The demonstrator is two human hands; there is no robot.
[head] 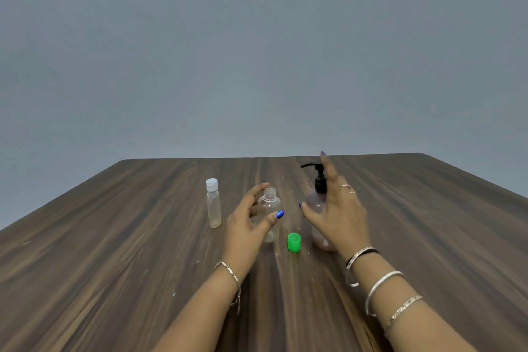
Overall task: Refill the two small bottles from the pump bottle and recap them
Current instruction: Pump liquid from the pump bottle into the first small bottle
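My left hand (pixel 248 223) sits just below the centre of the frame, fingers and thumb curved around the open, clear round-shouldered small plastic bottle (pixel 269 213); the thumb lies across its front and the fingers curl behind its neck, though I cannot tell how firmly I am gripping it. That bottle stands upright, long axis vertical, its threaded mouth bare. My right hand (pixel 335 214) is right of centre, fingers straight and spread, gripping nothing, its palm in front of the translucent pinkish pump bottle with the black pump head (pixel 317 200); whether the palm touches the body I cannot tell. The index finger reaches up beside the pump head, whose nozzle points toward the left of the frame, over toward the open bottle. So the coming move, as I judge it, turns on this: the open mouth lies left of and lower than the nozzle tip, and must come under it, with my left hand the nearer for that. The green plastic cap (pixel 294 242) lies on the dark wood-grain table (pixel 114 266) between the two bottles, toward the lower edge. Further left stands the slim clear small bottle with a white cap (pixel 213 203), upright, apart from both hands. No label or writing is readable on anything.
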